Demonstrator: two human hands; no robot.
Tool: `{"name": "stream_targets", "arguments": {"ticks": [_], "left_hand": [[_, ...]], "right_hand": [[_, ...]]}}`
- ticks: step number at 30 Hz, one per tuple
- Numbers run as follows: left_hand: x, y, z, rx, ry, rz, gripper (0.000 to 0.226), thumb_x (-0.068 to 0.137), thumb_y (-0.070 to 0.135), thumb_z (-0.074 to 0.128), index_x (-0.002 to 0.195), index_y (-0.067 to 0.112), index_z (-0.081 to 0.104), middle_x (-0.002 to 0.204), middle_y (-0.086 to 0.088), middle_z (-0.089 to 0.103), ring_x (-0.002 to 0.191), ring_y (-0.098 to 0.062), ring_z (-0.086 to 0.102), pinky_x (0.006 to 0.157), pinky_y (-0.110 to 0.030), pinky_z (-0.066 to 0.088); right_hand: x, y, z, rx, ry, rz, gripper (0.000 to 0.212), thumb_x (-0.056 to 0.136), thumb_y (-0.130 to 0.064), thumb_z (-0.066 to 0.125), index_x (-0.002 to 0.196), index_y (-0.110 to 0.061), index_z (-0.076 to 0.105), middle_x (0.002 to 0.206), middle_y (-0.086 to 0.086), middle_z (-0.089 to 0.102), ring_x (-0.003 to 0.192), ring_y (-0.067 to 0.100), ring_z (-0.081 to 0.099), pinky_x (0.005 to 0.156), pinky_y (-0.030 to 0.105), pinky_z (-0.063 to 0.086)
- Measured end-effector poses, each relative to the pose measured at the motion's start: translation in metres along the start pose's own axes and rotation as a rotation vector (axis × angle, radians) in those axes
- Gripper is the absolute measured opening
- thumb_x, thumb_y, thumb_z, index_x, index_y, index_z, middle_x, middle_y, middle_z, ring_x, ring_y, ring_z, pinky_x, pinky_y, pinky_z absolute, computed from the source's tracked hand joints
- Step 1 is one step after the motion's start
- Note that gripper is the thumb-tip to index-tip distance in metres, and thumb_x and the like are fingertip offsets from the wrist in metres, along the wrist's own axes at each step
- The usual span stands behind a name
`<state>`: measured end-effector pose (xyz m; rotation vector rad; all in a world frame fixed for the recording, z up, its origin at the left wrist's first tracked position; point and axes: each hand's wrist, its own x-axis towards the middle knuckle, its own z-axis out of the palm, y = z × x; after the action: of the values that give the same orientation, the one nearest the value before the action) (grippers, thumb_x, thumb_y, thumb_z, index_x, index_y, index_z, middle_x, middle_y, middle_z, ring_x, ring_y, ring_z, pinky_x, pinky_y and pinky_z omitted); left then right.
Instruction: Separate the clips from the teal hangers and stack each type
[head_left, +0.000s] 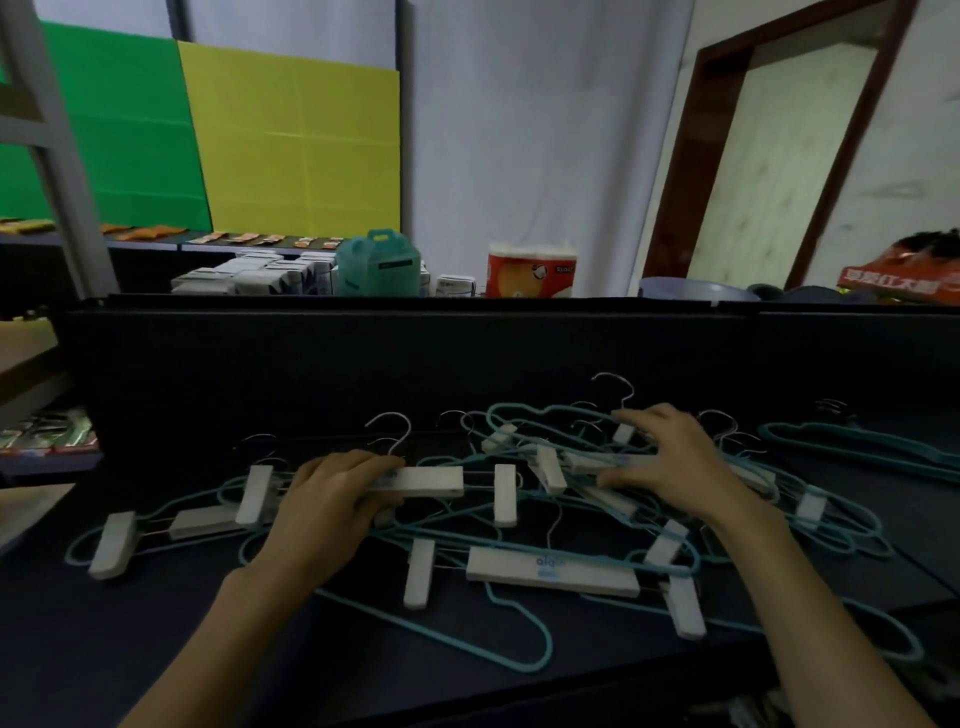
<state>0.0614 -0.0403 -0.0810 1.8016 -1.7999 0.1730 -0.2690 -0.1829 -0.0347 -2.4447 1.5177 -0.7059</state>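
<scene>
A tangled heap of thin teal wire hangers (524, 660) and white clip hangers lies on the dark table (156, 639). My left hand (332, 499) grips the long white bar of one clip hanger (431, 480) near its left end, fingers curled over it. My right hand (670, 462) rests on the pile further right, its spread fingers touching another white clip bar (592, 460). Another white bar with blue lettering (550, 571) lies nearer me. Separate teal hangers (852, 441) lie stacked at the far right.
A dark upright panel (363, 358) closes off the table's back. Behind it stand a teal container (379, 265), white boxes (249, 275) and an orange pack of paper rolls (530, 270). A shelf with packets (47, 431) is at the left.
</scene>
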Motion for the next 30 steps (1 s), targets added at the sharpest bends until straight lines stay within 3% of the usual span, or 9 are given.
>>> {"name": "stream_targets", "arguments": {"ticks": [5,8,14,20,24,30], "left_hand": [[-0.002,0.014,0.004,-0.001,0.034,0.113,0.035,0.082,0.020,0.070,0.117,0.021,0.064,0.110,0.002,0.065,0.102,-0.026,0.060,0.089,-0.043,0.041],[-0.005,0.032,0.016,-0.020,0.061,0.197,0.034,0.082,0.029,0.057,0.114,0.021,0.066,0.107,0.000,0.066,0.097,-0.027,0.061,0.086,-0.044,0.044],[-0.014,0.098,0.046,-0.126,0.066,0.402,0.038,0.082,0.032,0.054,0.115,0.018,0.066,0.107,-0.003,0.065,0.098,-0.029,0.059,0.085,-0.044,0.043],[-0.034,0.177,0.077,-0.256,0.021,0.589,0.037,0.081,0.032,0.056,0.114,0.018,0.065,0.105,-0.003,0.064,0.096,-0.027,0.056,0.086,-0.035,0.032],[-0.045,0.221,0.092,-0.302,-0.020,0.685,0.037,0.081,0.031,0.056,0.115,0.017,0.064,0.105,-0.003,0.064,0.098,-0.027,0.053,0.086,-0.035,0.032],[-0.062,0.285,0.117,-0.327,-0.046,0.762,0.036,0.081,0.030,0.056,0.113,0.016,0.066,0.103,-0.004,0.064,0.096,-0.027,0.054,0.084,-0.032,0.028]], "right_hand": [[-0.047,-0.012,-0.008,-0.019,0.134,0.077,0.094,0.054,-0.076,0.061,0.137,-0.035,0.044,0.123,-0.004,0.044,0.115,0.019,0.038,0.096,0.039,0.040],[-0.087,-0.021,-0.011,-0.009,0.222,0.142,0.094,0.055,-0.080,0.057,0.136,-0.034,0.045,0.120,-0.007,0.044,0.115,0.017,0.039,0.096,0.040,0.041],[-0.181,-0.019,-0.024,-0.225,0.396,0.322,0.094,0.059,-0.085,0.046,0.133,-0.029,0.050,0.114,-0.001,0.049,0.112,0.022,0.042,0.091,0.043,0.041],[-0.275,0.002,-0.039,-0.272,0.516,0.521,0.098,0.058,-0.086,0.046,0.135,-0.025,0.049,0.111,-0.002,0.047,0.109,0.021,0.042,0.089,0.048,0.043],[-0.313,0.019,-0.050,-0.296,0.576,0.572,0.101,0.058,-0.089,0.043,0.133,-0.022,0.052,0.105,-0.002,0.048,0.103,0.022,0.046,0.084,0.044,0.045],[-0.357,0.061,-0.055,-0.318,0.621,0.593,0.089,0.066,-0.082,0.045,0.128,-0.020,0.056,0.100,0.001,0.051,0.096,0.023,0.049,0.076,0.043,0.046]]}}
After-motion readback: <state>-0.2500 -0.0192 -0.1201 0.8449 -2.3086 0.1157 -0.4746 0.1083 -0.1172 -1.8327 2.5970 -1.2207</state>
